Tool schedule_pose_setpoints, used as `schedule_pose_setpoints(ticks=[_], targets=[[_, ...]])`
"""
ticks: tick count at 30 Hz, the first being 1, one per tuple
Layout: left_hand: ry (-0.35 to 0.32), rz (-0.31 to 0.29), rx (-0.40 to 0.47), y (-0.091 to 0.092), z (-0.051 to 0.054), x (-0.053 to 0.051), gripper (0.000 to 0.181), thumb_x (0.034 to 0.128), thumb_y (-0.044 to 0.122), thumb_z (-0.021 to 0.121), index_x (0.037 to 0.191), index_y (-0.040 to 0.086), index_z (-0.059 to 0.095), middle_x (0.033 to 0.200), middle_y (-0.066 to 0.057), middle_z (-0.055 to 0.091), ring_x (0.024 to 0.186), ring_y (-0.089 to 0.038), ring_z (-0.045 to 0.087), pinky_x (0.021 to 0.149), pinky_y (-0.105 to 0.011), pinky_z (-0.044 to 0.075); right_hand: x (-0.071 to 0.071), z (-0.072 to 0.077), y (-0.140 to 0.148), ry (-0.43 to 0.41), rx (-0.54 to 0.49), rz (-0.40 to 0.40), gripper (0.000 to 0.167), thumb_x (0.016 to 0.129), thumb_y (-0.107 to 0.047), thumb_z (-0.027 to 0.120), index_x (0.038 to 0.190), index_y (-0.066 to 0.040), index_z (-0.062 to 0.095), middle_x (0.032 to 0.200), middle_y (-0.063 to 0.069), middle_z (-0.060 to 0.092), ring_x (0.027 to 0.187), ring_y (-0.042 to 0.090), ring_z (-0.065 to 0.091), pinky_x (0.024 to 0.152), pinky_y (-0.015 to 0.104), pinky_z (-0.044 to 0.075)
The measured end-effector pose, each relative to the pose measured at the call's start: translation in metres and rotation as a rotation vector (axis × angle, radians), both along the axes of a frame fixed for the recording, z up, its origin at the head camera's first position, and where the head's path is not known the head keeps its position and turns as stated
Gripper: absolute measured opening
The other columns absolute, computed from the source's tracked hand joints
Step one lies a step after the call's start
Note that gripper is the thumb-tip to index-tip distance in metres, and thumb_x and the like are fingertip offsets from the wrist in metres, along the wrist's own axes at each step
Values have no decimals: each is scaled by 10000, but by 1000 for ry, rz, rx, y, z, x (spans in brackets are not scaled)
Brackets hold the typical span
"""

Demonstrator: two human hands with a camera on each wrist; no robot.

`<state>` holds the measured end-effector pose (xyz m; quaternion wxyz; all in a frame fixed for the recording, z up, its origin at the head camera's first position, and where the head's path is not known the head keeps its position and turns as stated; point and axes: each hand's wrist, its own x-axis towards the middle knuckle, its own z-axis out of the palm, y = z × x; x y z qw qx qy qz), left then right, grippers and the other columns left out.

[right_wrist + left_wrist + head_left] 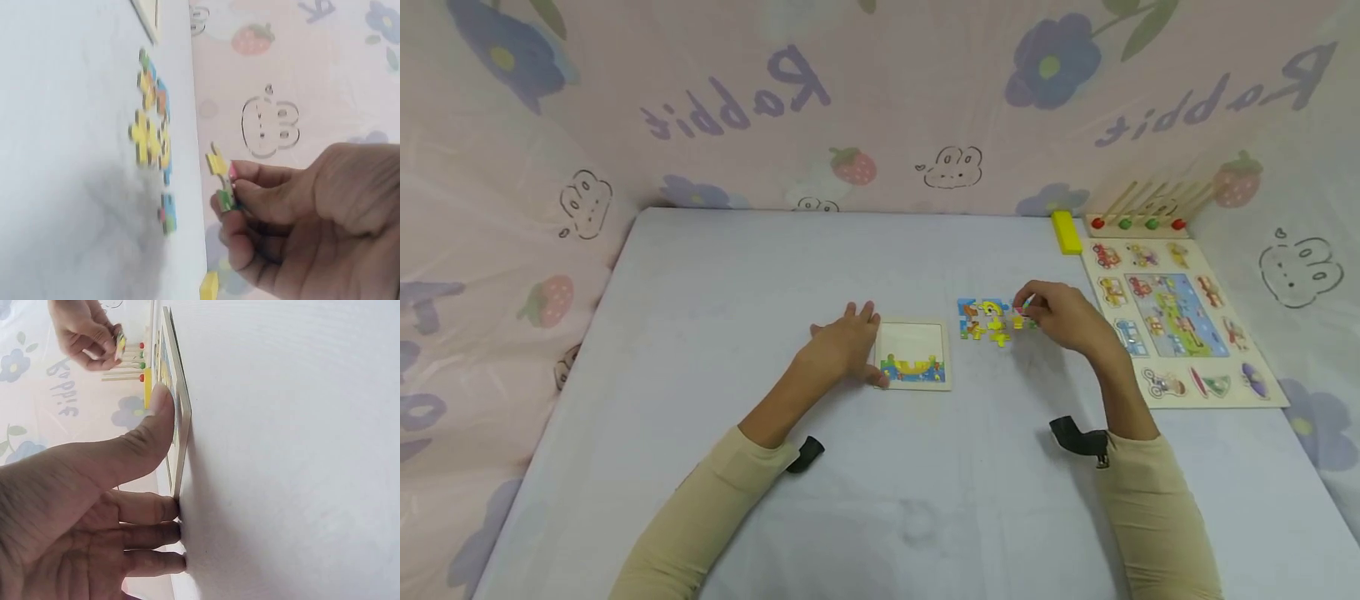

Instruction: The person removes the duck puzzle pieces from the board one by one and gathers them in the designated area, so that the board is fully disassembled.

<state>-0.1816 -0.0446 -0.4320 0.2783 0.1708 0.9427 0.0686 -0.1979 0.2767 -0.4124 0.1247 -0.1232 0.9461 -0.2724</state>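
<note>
My left hand (842,346) lies at the left edge of a small square wooden puzzle tray (946,358). Its thumb (156,422) rests over the tray's rim, and its fairly straight fingers reach down beside the rim. Joined pieces (913,371) fill the tray's near part, blue with yellow and green. To the right, my right hand (1063,317) pinches a jigsaw piece (220,181) with yellow, pink and green on it, held above the table between thumb and fingertips. Beneath and left of that hand lie several loose jigsaw pieces (981,317), blue and yellow.
A large wooden picture board (1161,379) with vehicle pictures lies at the right. Behind it stands a pegged wooden rack (1138,225) with red and green beads. A yellow block (1066,233) sits beside them. Printed fabric (887,108) rises behind the white table (737,275).
</note>
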Motion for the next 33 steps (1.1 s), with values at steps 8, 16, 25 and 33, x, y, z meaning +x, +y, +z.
schedule_pose_setpoints(ticks=[8, 16, 25, 33], targets=[[-6, 4, 8, -1, 1, 0, 1130, 820, 457, 881, 1658, 53, 239, 1772, -118, 85, 1647, -366, 116, 1137, -797, 323, 4, -23, 22, -90, 84, -12, 171, 1036, -73, 609, 1188, -17, 665, 912, 156, 667, 800, 228, 552, 692, 311, 434], [5, 11, 4, -1, 2, 0, 1120, 816, 446, 886, 1655, 56, 256, 1772, -116, 106, 1647, -361, 128, 1136, -795, 327, 8, -25, 21, -75, 96, -40, 273, 946, -81, 743, 1187, 21, 664, 991, 194, 610, 905, 301, 549, 751, 341, 445], [-7, 8, 2, 0, -1, 1, 1133, 813, 454, 885, 1660, 64, 241, 1774, -106, 90, 1649, -357, 115, 1144, -793, 317, 7, -26, 16, -45, 80, -48, 278, 928, -40, 759, 1155, 60, 634, 907, 162, 605, 828, 262, 546, 692, 308, 429], [3, 3, 10, -1, 2, 1, 1120, 824, 454, 878, 1659, 62, 243, 1773, -110, 93, 1648, -360, 117, 1140, -789, 325, 11, -14, 9, -10, 137, -43, 275, 932, -45, 755, 1159, 60, 641, 958, 212, 590, 861, 296, 538, 712, 334, 434]])
